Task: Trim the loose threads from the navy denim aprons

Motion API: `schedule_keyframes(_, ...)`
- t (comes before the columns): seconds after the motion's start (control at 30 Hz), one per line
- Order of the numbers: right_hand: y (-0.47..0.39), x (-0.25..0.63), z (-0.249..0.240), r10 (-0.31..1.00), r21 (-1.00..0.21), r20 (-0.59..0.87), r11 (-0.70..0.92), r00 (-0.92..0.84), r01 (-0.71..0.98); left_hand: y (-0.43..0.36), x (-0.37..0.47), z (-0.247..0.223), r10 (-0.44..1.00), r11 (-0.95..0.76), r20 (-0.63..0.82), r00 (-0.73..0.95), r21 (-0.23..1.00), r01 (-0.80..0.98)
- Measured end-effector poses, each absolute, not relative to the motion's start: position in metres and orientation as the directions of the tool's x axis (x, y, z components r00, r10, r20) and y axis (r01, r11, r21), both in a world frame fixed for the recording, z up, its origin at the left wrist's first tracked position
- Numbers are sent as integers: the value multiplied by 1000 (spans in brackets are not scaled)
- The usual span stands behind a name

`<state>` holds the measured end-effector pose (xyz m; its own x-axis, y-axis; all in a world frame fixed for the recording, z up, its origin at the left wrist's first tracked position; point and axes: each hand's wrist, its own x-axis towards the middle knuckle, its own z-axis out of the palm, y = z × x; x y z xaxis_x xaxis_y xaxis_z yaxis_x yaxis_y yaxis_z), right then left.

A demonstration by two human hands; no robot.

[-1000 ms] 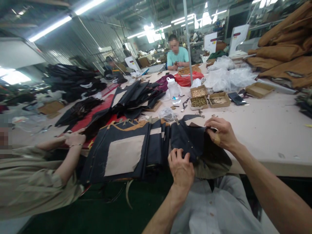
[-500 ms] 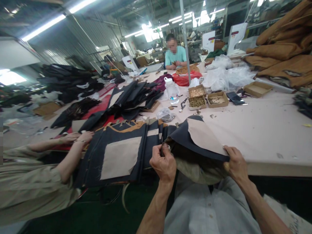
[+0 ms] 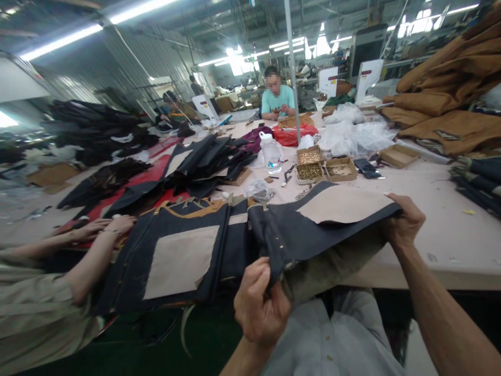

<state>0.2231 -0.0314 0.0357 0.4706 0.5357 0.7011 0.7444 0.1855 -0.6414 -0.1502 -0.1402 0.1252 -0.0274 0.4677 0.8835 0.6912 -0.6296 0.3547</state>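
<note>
A dark garment piece with a beige patch is stretched between both hands over the table's front edge. My left hand is closed on its lower left edge, beside a strip with small metal pieces. My right hand grips the right edge near the patch's end. An olive underside shows below the dark cloth. Left of it, more dark pieces lie overlapped, one bearing a square beige patch.
Boxes of small metal parts, a clear jug and plastic bags stand behind. A co-worker's hands are at the left; another person sits across the table. Brown garments are piled at the right.
My right hand has moved right and up, my left hand down toward me. The dark piece is now spread wider, showing more of its outer face. The view has shifted slightly.
</note>
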Motion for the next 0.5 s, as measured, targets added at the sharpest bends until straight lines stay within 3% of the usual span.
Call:
schedule_keyframes(0.13, -29, 249, 20, 678, -699, 608, 212, 413, 683, -179, -150, 108, 702, -667, 664, 257, 487, 564)
schedule_keyframes(0.23, -44, 274, -3, 852, -710, 425, 103, 307, 697, -197, -150, 85, 817, -553, 306, 489, 654, 516)
schedule_keyframes(0.3, -60, 290, -11, 945, -621, 256, 2, 201, 784, -202, -151, 63, 850, -399, 100, 517, 762, 510)
schedule_keyframes(0.37, -77, 297, -9, 973, -504, 172, -44, 151, 863, -202, -154, 36, 936, -131, -72, 346, 839, 528)
schedule_keyframes(0.4, -84, 294, -6, 969, -472, 197, -38, 147, 881, -199, -156, 22, 966, 33, -162, 201, 849, 528)
schedule_keyframes(0.5, -100, 258, 9, 904, -506, 410, 114, 122, 855, -184, -158, -14, 921, 388, -339, -192, 849, 358)
